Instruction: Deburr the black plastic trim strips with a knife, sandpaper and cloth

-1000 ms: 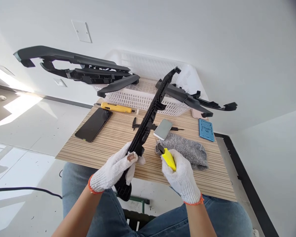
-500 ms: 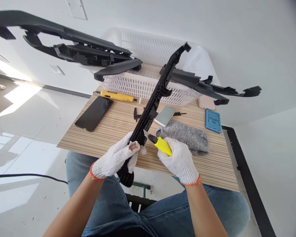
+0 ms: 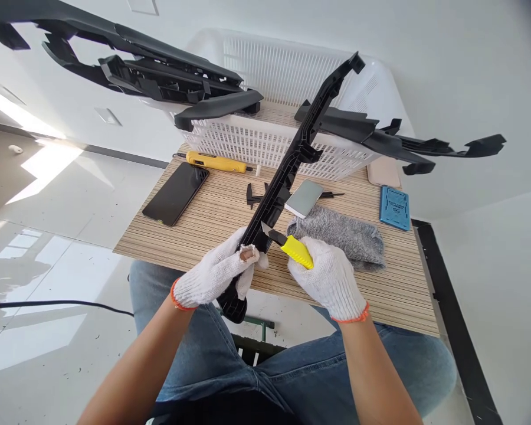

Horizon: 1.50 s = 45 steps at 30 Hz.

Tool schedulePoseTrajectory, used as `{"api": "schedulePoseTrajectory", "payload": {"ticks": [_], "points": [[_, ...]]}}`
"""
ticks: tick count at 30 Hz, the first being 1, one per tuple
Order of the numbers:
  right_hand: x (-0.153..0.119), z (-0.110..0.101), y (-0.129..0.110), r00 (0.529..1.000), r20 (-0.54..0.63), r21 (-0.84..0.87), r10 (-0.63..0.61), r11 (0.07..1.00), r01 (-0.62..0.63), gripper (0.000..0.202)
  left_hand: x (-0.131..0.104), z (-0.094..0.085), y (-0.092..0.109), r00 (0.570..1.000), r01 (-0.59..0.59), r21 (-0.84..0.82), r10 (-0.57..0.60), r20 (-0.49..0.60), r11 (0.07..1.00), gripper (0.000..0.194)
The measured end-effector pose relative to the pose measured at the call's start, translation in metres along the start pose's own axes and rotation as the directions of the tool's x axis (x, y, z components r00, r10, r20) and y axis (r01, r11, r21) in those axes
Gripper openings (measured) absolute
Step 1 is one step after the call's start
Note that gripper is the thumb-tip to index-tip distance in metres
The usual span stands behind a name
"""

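Observation:
A long black plastic trim piece (image 3: 287,168) slants up and away from my lap across the table. Gloved in white, my left hand (image 3: 223,265) is wrapped round its lower part; the glove is torn at the thumb. My right hand (image 3: 327,271), also gloved, grips a yellow utility knife (image 3: 298,252) with its blade out. The blade tip lies at the trim piece's right edge, just above my left thumb; whether it touches cannot be made out. A grey cloth (image 3: 340,235) lies just beyond my right hand.
A white plastic basket (image 3: 243,139) stands at the back, black trim parts (image 3: 159,82) jutting over its sides. On the table (image 3: 194,218) are a phone (image 3: 176,193), a yellow pen-shaped power tool (image 3: 216,162), black calipers (image 3: 252,196), a grey-green box (image 3: 304,199) and a blue case (image 3: 394,208).
The whole view has shifted slightly, putting the table and basket a little higher and further right. Both hands keep their grips, and the knife blade stays close to the trim piece's edge.

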State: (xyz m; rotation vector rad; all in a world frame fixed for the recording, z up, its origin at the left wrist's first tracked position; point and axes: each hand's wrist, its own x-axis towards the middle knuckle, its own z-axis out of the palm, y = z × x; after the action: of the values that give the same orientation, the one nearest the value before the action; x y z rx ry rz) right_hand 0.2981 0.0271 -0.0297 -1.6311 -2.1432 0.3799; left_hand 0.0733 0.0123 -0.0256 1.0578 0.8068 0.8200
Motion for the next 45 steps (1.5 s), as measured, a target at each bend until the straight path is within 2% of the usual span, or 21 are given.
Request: {"api": "schedulePoseTrajectory", "payload": {"ticks": [9,13,18,23,30,38,45], "points": [[0.001,-0.001,0.000,1.000,0.005,0.034,-0.007,0.999,0.007,0.020,-0.001,-0.002,0.000,1.000,-0.027,0.048,0.026,0.012,0.998,0.026],[0.001,-0.003,-0.001,1.000,0.011,0.030,0.007,1.000,-0.007,0.017,-0.002,-0.002,0.003,0.999,0.001,0.095,-0.005,0.039,0.995,0.027],[0.000,-0.002,0.001,1.000,0.014,0.003,-0.007,1.000,0.007,0.018,-0.002,-0.001,0.002,1.000,-0.022,0.041,0.022,0.006,0.999,0.026],[-0.001,-0.002,0.003,1.000,0.023,-0.024,-0.018,1.000,0.018,0.017,-0.001,-0.005,0.004,0.998,-0.040,0.081,0.037,0.044,0.996,0.026],[-0.002,-0.004,0.006,0.999,-0.039,0.066,-0.021,0.998,0.023,0.023,-0.004,-0.008,0.002,0.999,-0.035,0.140,0.031,0.031,0.990,0.035],[-0.002,-0.003,0.001,1.000,-0.014,0.005,-0.021,1.000,0.021,0.019,-0.005,-0.009,0.005,0.998,-0.021,0.227,0.008,0.060,0.974,0.034],[-0.004,0.003,0.002,0.997,-0.050,-0.076,-0.057,0.996,0.053,0.018,-0.003,-0.012,0.001,0.997,-0.028,0.204,0.013,0.077,0.979,0.038]]}}
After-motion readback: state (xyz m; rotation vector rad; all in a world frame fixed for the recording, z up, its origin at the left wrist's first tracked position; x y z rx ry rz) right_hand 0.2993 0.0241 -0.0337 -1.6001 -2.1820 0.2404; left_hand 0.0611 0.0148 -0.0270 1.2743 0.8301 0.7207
